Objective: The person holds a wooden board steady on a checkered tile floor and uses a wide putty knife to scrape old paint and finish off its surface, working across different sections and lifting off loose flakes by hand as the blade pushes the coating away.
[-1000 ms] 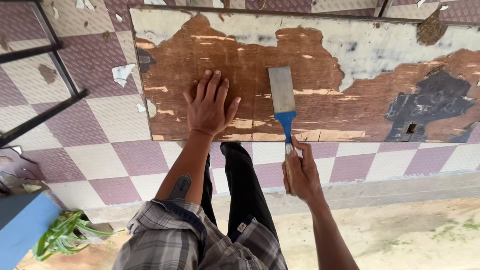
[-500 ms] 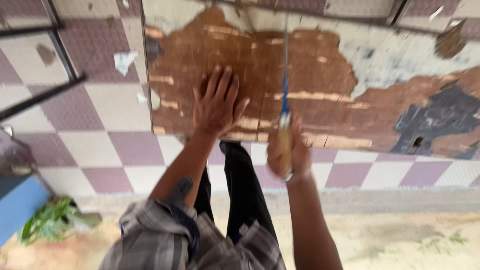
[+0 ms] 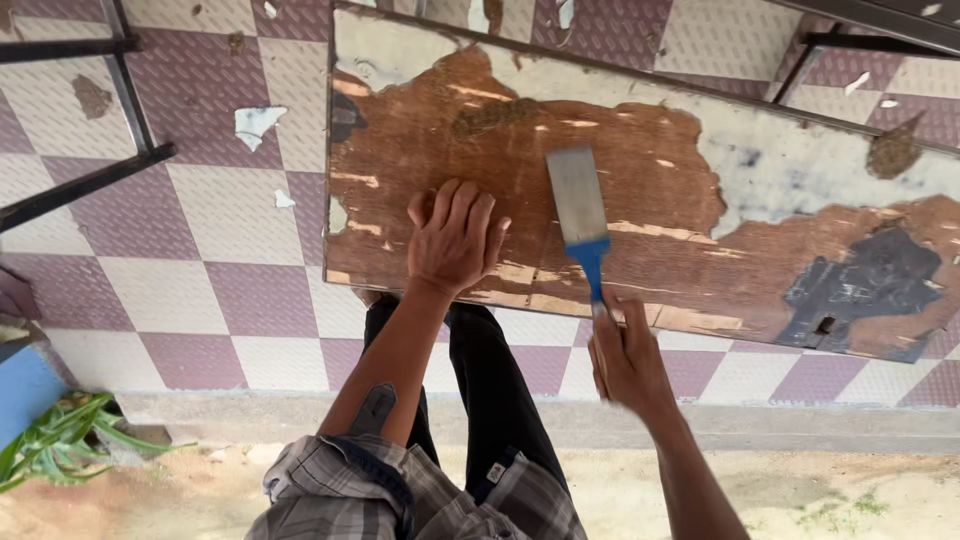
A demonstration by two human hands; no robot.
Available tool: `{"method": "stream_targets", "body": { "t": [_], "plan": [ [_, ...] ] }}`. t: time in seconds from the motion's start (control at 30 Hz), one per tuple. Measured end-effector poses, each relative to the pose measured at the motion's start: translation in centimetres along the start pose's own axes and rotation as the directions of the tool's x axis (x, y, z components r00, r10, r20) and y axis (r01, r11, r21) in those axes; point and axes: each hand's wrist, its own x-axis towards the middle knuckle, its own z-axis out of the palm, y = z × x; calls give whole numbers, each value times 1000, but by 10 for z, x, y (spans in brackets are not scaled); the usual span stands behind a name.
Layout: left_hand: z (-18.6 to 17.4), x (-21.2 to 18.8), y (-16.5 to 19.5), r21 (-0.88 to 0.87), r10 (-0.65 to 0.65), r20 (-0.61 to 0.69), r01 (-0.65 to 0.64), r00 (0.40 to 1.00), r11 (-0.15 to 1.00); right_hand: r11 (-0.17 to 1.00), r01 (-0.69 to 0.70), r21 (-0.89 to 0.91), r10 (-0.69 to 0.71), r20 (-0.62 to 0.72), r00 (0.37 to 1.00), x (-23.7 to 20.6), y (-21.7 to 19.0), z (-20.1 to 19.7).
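Observation:
A worn brown wooden board with patches of white and dark paint lies across my knees above a tiled floor. My left hand presses flat on the board near its near edge, fingers spread. My right hand grips the blue handle of a scraper. The scraper's wide flat metal blade rests on the bare wood, just right of my left hand, pointing away from me.
Checkered purple and white floor tiles carry loose paint flakes. Black metal bars stand at the left and another frame at the top right. A blue object and green leaves sit at the lower left.
The scraper turned edge-on half a second ago and now lies flat-faced on the board again. My left hand stayed pressed on the board.

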Motion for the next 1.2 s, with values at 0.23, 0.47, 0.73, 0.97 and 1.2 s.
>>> {"method": "stream_targets", "body": {
  "t": [0.23, 0.47, 0.73, 0.97, 1.2],
  "plan": [
    [0, 1, 0, -65, -31, -63, 27, 998, 998, 911, -110, 398, 98, 52, 994, 68, -25, 45],
    [-1, 5, 1, -17, -40, -1, 40, 999, 999, 716, 75, 694, -127, 24, 992, 36, -4, 17],
    [-5, 8, 0, 81, -31, 89, 24, 996, 996, 990, -95, 102, 120, -278, 953, -13, 35, -12],
    [-4, 5, 1, 137, -5, 55, -2, 998, 991, 899, -89, 430, 367, -626, 688, -11, 55, -74],
    [-6, 14, 3, 44, 12, 70, -15, 998, 999, 887, -33, 460, 359, -645, 674, -5, 81, -142]
  ]
}}
